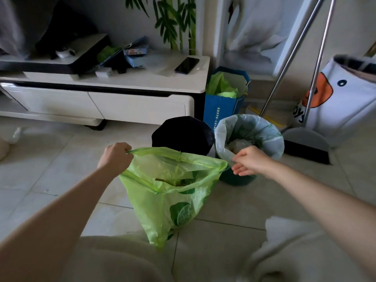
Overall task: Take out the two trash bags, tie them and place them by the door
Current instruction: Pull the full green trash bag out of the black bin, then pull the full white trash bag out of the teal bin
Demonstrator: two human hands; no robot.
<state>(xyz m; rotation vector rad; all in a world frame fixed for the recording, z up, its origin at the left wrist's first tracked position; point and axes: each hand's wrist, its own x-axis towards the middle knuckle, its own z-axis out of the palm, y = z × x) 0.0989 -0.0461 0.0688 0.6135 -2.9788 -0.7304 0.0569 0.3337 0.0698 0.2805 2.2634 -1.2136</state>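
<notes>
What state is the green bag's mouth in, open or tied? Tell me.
Open, not tied. The left hand grips one corner of the green bag, the right hand is at the other, and the rim gapes with contents visible inside.

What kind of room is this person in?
Most likely a home living room: a low white media cabinet holds a phone, and a broom and lined trash bin stand on the tiled floor.

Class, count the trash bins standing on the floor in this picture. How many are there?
2: a black bin behind the held green bag, and a lined bin right of it.
</notes>
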